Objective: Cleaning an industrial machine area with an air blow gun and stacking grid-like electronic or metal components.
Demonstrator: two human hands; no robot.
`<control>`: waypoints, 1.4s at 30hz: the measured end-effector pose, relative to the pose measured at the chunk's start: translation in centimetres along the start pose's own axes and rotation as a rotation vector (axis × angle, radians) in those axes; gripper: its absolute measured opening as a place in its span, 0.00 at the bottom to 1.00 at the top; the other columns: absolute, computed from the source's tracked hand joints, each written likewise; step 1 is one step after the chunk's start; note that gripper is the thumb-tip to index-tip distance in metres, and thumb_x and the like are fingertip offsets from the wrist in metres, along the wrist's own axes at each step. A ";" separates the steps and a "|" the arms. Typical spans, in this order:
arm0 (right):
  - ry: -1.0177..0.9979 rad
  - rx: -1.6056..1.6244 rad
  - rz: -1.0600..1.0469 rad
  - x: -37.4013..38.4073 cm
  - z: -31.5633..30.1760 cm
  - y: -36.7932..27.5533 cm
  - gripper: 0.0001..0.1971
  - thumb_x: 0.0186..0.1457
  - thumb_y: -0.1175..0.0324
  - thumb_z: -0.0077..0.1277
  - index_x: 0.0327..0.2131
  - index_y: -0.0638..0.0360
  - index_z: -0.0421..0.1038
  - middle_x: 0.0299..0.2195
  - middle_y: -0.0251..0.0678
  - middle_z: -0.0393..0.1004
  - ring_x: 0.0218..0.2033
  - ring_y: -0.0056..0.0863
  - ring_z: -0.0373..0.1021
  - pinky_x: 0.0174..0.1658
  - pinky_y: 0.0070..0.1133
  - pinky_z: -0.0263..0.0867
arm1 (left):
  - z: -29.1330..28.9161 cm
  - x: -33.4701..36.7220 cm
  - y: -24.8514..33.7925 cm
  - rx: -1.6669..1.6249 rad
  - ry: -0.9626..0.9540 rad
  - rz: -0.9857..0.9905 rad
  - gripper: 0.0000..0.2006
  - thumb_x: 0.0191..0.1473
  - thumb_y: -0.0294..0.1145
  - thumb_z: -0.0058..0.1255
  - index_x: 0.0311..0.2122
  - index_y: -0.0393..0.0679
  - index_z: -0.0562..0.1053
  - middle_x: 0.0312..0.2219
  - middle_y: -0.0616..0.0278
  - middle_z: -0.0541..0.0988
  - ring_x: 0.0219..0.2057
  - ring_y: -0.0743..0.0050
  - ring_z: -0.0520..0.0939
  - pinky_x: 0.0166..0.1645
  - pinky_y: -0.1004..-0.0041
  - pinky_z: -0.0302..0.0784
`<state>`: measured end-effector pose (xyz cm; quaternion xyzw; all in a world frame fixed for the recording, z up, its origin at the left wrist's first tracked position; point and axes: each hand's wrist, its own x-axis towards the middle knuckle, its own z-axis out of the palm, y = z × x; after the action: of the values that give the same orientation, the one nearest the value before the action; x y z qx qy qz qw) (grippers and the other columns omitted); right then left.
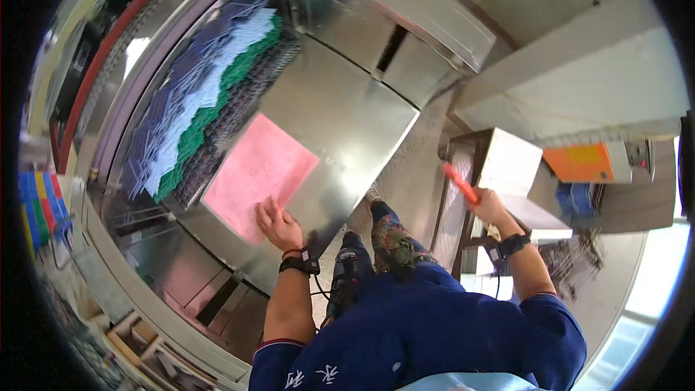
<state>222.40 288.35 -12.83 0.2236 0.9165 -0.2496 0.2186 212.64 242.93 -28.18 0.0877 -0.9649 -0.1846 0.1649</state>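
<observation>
A pink rectangular sheet (257,174) lies flat on a shiny metal work surface (340,94). My left hand (279,224) rests on the sheet's near edge with fingers stretched out, open and gripping nothing. Off to the right, away from the metal surface, my right hand (491,210) is closed round a red-orange stick-shaped tool (460,182), which points up and to the left. The tool's exact kind cannot be made out. Left of the pink sheet, slanting rows of thin strips in dark blue, light blue, green (217,116) and dark grey are packed side by side.
A raised metal frame (105,246) borders the surface on the left. At right stands a bench with a white box (510,163) and an orange panel (579,164). Blue, red and green blocks (43,210) sit at far left. Wooden trays (156,351) are at lower left.
</observation>
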 end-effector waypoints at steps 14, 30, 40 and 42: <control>-1.218 -0.003 0.458 -13.5 0.9 12.3 0.12 0.37 0.57 0.60 0.19 0.55 0.74 0.12 0.24 0.66 0.11 0.15 0.54 0.15 0.17 0.47 | 1.7 -0.9 -1.2 0.113 -0.075 0.032 0.18 0.57 0.34 0.40 0.52 0.50 0.67 0.54 0.44 0.61 0.55 0.48 0.62 0.57 0.57 0.61; 0.594 2.176 0.550 -8.5 8.1 17.1 0.09 0.57 0.63 0.43 0.28 0.58 0.63 0.19 0.31 0.65 0.12 0.14 0.56 0.13 0.14 0.55 | 1.9 -0.8 -2.2 0.103 -0.017 0.098 0.19 0.56 0.35 0.37 0.53 0.51 0.67 0.52 0.38 0.62 0.53 0.45 0.64 0.55 0.57 0.62; 0.544 2.476 0.844 -15.6 19.7 11.8 0.08 0.57 0.64 0.43 0.30 0.55 0.58 0.21 0.36 0.66 0.12 0.19 0.58 0.14 0.16 0.59 | 1.0 -1.2 -0.8 0.147 -0.093 0.099 0.20 0.57 0.39 0.32 0.53 0.49 0.67 0.52 0.39 0.62 0.53 0.46 0.65 0.55 0.55 0.60; 0.452 2.596 0.988 -17.8 23.2 12.3 0.08 0.57 0.65 0.43 0.29 0.54 0.57 0.18 0.32 0.62 0.12 0.20 0.58 0.14 0.17 0.59 | 1.2 -1.0 -2.2 0.103 -0.113 0.043 0.20 0.57 0.39 0.32 0.52 0.47 0.68 0.53 0.41 0.61 0.52 0.47 0.66 0.55 0.57 0.61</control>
<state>249.80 279.68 -26.28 0.5922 -0.1207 -0.7637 -0.2267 213.36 241.54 -30.36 0.0649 -0.9825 -0.1359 0.1093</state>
